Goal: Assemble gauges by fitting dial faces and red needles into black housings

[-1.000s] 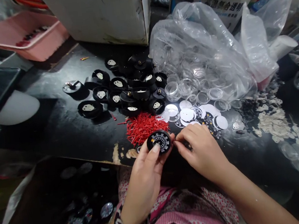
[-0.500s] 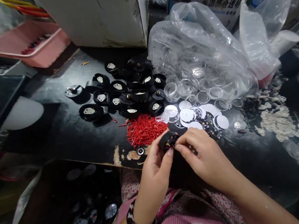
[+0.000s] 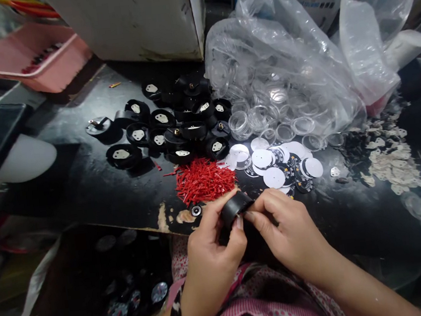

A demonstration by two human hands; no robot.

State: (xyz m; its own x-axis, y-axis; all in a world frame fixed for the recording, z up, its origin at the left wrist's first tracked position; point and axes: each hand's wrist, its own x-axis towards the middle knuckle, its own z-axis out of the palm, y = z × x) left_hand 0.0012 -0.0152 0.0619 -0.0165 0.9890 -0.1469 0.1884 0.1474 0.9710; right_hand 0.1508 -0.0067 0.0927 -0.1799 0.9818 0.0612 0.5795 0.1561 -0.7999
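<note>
As far as I can count, about a dozen black cases lie in one cluster on the dark, crowded table. Beside them are one heap of red needles, some ten white discs and one bag of clear lids. A pink tray and a white box stand behind. I see the left hand closed around one case, tilted on edge above the table's near edge, just before the needles. The right hand pinches its rim with thumb and forefinger.
</note>
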